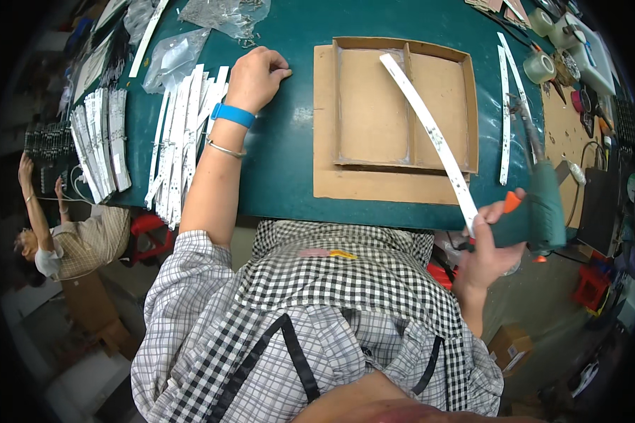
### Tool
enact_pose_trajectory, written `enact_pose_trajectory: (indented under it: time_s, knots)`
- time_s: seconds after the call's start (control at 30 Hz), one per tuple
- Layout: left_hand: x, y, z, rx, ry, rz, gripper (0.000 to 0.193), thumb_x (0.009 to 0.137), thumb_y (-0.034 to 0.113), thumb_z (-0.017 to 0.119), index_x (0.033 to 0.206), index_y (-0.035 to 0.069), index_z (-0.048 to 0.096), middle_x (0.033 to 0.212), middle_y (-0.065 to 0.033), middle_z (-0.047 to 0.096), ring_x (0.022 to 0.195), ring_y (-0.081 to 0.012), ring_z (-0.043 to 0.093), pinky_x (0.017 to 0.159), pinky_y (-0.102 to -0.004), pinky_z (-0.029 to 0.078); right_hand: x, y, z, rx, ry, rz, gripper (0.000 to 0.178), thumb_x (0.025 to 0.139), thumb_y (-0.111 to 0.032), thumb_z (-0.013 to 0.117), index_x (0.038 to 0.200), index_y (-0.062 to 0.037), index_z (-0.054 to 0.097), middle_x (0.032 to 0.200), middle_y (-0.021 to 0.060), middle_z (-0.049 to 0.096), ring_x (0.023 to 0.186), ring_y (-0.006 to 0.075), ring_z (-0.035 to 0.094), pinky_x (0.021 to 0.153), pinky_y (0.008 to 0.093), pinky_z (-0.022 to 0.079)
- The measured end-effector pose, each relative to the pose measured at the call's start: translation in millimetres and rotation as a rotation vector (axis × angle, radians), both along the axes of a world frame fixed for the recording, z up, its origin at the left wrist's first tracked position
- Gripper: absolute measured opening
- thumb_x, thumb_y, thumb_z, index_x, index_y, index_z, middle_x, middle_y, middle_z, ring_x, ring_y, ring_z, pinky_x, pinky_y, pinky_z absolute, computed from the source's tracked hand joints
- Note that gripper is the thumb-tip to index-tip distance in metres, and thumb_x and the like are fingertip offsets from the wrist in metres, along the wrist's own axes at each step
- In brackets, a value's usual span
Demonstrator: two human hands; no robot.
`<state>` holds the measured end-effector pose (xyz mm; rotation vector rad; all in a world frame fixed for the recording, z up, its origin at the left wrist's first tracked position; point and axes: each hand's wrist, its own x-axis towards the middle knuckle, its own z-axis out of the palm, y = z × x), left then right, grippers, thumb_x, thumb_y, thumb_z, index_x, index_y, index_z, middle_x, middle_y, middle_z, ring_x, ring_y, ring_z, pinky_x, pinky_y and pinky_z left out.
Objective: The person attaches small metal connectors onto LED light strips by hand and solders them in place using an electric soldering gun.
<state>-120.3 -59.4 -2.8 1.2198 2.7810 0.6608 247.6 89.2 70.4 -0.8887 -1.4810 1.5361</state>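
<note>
My right hand [490, 247] is closed around a green pistol-shaped power tool [545, 208] with an orange trigger, partly blurred. The same hand grips the lower end of a long white strip [430, 127] with small dark marks along it. That strip slants up and left over a shallow cardboard tray [324, 127]. On the green table, my left hand [257, 77] is bent with thumb and fingers together; whatever they may hold is too small to make out. Just left of my wrist lies a loose pile of similar white strips [183, 141].
Bundled strips [100, 144] lie farther left. Plastic bags [226, 15] of small parts sit at the back. Two strips [504, 113] lie right of the tray, near tape rolls [540, 68] and hand tools. Another person [85, 240] works at the far left.
</note>
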Motion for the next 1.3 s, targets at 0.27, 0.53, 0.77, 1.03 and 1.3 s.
enact_pose_trajectory:
  time_s: [0.27,0.53,0.77,1.03,1.3]
  knots:
    - [5,3,4,0.141,0.021,-0.061,0.016,0.076,0.007,0.071,0.091,0.005,0.067,0.084,-0.0071,0.064,0.07,-0.0203,0.061,0.066,-0.0313,0.05,15,-21,-53,0.28,-0.142,0.379,0.052,0.083,0.001,0.067,0.128,0.0051,0.041,0.086,0.008,0.055,0.063,0.0139,0.057,0.057,0.0275,0.05]
    - [8,10,3,0.07,0.003,-0.117,0.016,0.074,0.01,0.074,0.089,0.006,0.068,0.083,-0.0046,0.062,0.072,-0.02,0.06,0.068,-0.032,0.05,2,-19,-42,0.263,-0.132,0.362,0.054,0.084,0.001,0.065,0.13,0.0058,0.038,0.086,0.0084,0.054,0.063,0.0135,0.054,0.055,0.0261,0.05]
    - [8,15,7,0.025,0.034,-0.154,0.014,0.074,0.009,0.073,0.087,0.007,0.068,0.081,-0.0047,0.06,0.073,-0.0217,0.059,0.068,-0.0323,0.05,-12,-15,-24,0.067,-0.042,0.288,0.033,0.083,-0.001,0.068,0.112,0.0033,0.051,0.082,0.0039,0.057,0.068,0.0108,0.054,0.063,0.0244,0.047]
    - [10,20,6,0.01,0.159,-0.302,0.01,0.078,0.009,0.067,0.087,0.008,0.062,0.084,-0.0038,0.058,0.08,-0.0216,0.057,0.073,-0.0354,0.041,-17,-3,-20,-0.041,0.058,0.218,0.044,0.08,0.002,0.068,0.117,0.0032,0.045,0.085,0.0082,0.055,0.065,0.0111,0.055,0.055,0.0243,0.05]
    - [89,35,59,0.377,-0.346,-0.535,0.011,0.088,0.013,0.057,0.088,0.002,0.053,0.083,-0.0061,0.052,0.077,-0.0166,0.049,0.071,-0.0268,0.041,-33,9,-12,-0.067,0.097,0.244,0.037,0.078,0.009,0.066,0.113,0.0028,0.055,0.086,0.0038,0.061,0.069,0.0095,0.057,0.063,0.0228,0.05]
